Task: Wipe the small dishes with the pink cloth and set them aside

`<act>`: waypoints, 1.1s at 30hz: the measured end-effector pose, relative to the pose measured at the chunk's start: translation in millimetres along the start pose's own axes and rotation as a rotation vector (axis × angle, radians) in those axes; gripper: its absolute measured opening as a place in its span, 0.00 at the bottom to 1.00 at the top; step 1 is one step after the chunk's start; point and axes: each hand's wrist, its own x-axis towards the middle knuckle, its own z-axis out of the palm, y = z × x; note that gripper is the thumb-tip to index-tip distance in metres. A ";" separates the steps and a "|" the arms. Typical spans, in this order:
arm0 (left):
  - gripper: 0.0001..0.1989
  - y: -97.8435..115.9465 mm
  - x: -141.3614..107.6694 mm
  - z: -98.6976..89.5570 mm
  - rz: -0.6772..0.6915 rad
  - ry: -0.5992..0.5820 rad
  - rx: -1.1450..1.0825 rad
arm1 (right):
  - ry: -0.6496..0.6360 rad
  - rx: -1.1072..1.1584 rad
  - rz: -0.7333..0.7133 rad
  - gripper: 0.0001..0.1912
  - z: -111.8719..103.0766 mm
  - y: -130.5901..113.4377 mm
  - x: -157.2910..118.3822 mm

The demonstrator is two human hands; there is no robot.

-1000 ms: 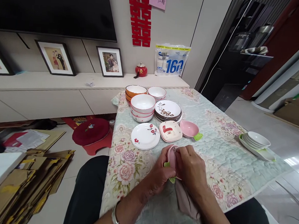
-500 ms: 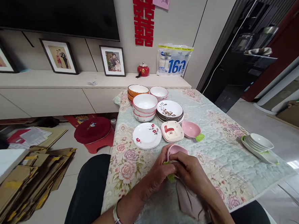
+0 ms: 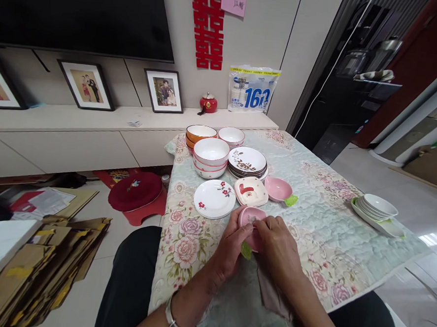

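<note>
A pink dish with a green leaf-shaped handle [image 3: 253,216] is held over the near part of the table, its inside facing up. My left hand [image 3: 232,243] grips its left rim, thumb over the edge. My right hand [image 3: 277,241] is closed on a greyish-pink cloth [image 3: 271,295], fingers at the dish's right side; the cloth hangs below. Just beyond are a second pink dish [image 3: 278,189], squarish cream dishes [image 3: 251,191] and white flowered plates [image 3: 215,198].
Stacked white bowls [image 3: 210,153], orange bowls [image 3: 201,132] and brown-patterned plates [image 3: 247,160] stand farther back. Small white bowls [image 3: 380,205] sit on a long dish at the right. A red stool [image 3: 137,195] and flattened cardboard [image 3: 61,252] lie left of the table.
The held pink dish has turned and tilted, so more of its inside shows. My right hand has shifted up along its right side, and the cloth has moved slightly with it.
</note>
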 end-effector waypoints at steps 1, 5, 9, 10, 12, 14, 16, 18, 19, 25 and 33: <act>0.26 0.6 -0.3 -1.1 0.031 0.010 0.054 | -0.032 0.055 -0.003 0.07 -0.6 -1.6 -0.2; 0.25 4.9 -2.7 -1.6 0.159 0.036 0.283 | -0.192 0.392 -0.055 0.12 -11.2 1.6 -0.7; 0.26 5.7 -4.7 0.6 0.225 0.020 0.346 | -0.253 0.527 -0.037 0.12 -18.9 14.0 0.4; 0.26 5.3 -4.7 0.5 0.234 0.030 0.357 | -0.238 0.512 0.002 0.11 -18.5 16.2 0.7; 0.26 4.0 -4.2 -0.7 0.240 0.056 0.367 | -0.172 0.442 0.109 0.09 -14.8 18.1 1.4; 0.25 2.7 -3.4 -2.0 0.228 0.056 0.330 | -0.080 0.366 0.195 0.09 -8.3 17.7 2.3; 0.25 1.4 -2.7 -2.2 0.199 0.038 0.247 | 0.039 0.326 0.236 0.09 -0.8 17.2 3.5; 0.26 0.6 -2.5 -0.7 0.144 0.022 0.141 | 0.169 0.331 0.265 0.10 5.9 18.6 5.3; 0.27 0.6 -2.7 0.8 0.109 0.014 0.089 | 0.209 0.351 0.279 0.12 8.5 20.3 6.3; 0.25 5.9 -7.1 9.9 -0.035 -0.102 -0.125 | 0.096 0.528 0.289 0.14 12.5 33.9 10.4; 0.17 9.3 -6.1 4.2 -0.199 -0.069 -0.223 | 0.092 0.654 0.310 0.17 7.3 33.8 11.3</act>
